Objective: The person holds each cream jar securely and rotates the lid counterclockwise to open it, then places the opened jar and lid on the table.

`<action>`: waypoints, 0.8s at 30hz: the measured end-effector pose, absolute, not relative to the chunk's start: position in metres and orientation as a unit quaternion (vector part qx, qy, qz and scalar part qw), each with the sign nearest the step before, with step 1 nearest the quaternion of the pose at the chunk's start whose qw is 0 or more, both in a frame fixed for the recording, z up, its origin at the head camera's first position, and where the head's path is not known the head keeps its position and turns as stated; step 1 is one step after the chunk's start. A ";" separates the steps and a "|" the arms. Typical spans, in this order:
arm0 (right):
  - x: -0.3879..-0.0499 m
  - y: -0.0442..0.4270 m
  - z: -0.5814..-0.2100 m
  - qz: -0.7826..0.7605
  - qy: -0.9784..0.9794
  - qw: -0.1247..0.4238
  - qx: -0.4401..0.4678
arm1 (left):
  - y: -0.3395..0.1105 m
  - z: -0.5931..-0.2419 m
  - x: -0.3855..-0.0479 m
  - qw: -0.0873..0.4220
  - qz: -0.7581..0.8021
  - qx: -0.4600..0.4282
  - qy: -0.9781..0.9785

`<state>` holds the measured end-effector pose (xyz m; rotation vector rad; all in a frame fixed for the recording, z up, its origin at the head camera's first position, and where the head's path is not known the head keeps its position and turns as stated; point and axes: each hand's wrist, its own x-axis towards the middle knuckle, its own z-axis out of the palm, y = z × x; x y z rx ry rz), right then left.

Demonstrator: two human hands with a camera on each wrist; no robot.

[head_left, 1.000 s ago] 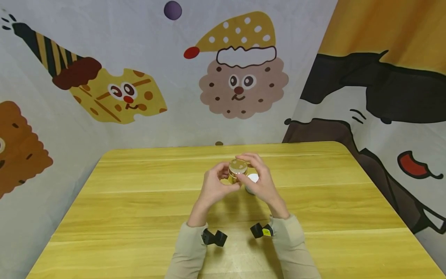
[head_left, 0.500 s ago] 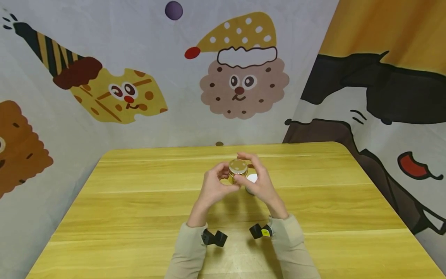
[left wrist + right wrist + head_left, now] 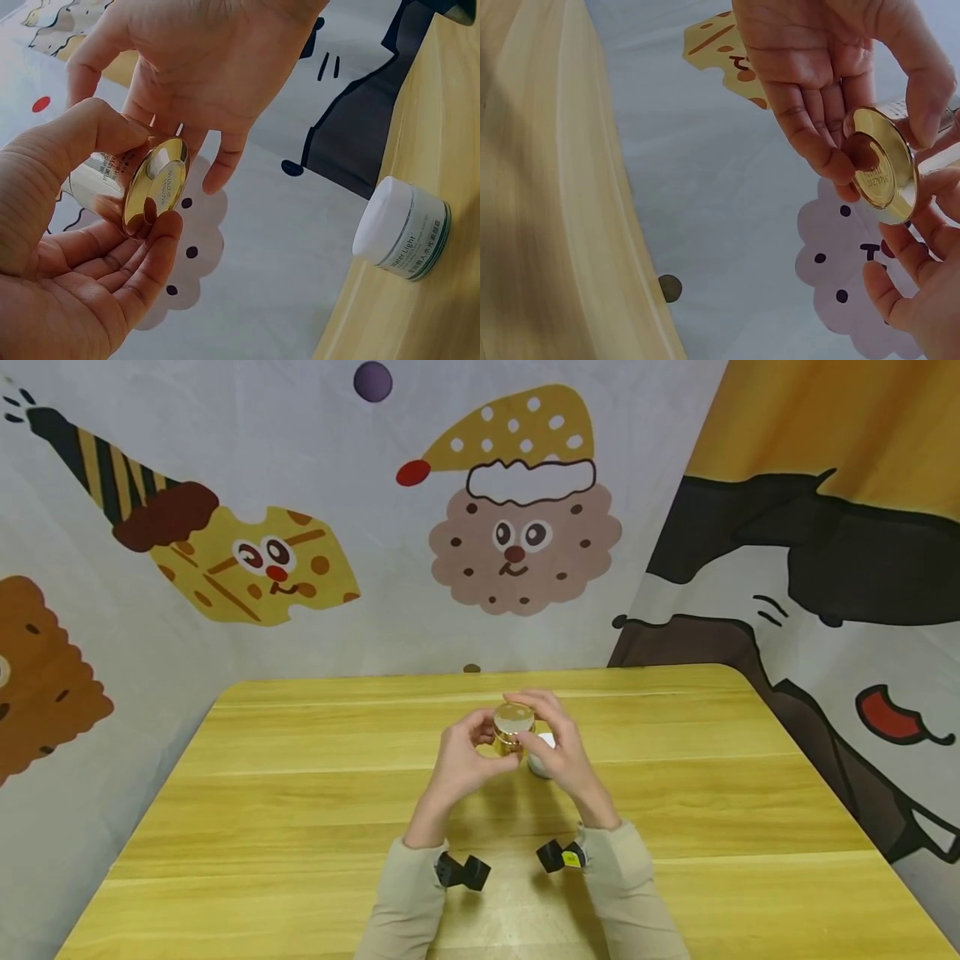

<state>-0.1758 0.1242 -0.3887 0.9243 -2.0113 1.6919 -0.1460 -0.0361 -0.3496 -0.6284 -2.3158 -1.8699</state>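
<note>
Both hands hold a shiny gold cosmetic jar (image 3: 514,720) above the table, its round reflective top facing up in the head view. My left hand (image 3: 467,764) grips its lower part from the left, thumb in front and fingers behind. From the right, my right hand (image 3: 561,750) curls thumb and fingers round the upper part. Both wrist views show the jar's gold underside (image 3: 157,187) with small print on it, too small to read. Behind my right hand a white-lidded cream jar (image 3: 405,231) stands upright on the table, its label reading "Water Light".
The wooden table (image 3: 300,827) has a rounded far edge against a cartoon-printed cloth (image 3: 375,643). Black wrist cameras (image 3: 463,872) sit at both sleeve cuffs.
My right hand's fingers lifted slightly apart from the gold jar's top half a second ago, then came back round it. The gold jar has shifted a touch right; the white-lidded jar stays put.
</note>
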 end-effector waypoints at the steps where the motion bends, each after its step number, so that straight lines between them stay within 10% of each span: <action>1: -0.176 0.124 -0.390 0.598 -0.710 0.174 0.329 | -0.036 -0.350 -0.146 0.049 -0.613 -0.206 -0.761; 24: -0.175 0.123 -0.390 0.595 -0.712 0.185 0.325 | -0.035 -0.348 -0.144 0.050 -0.611 -0.208 -0.762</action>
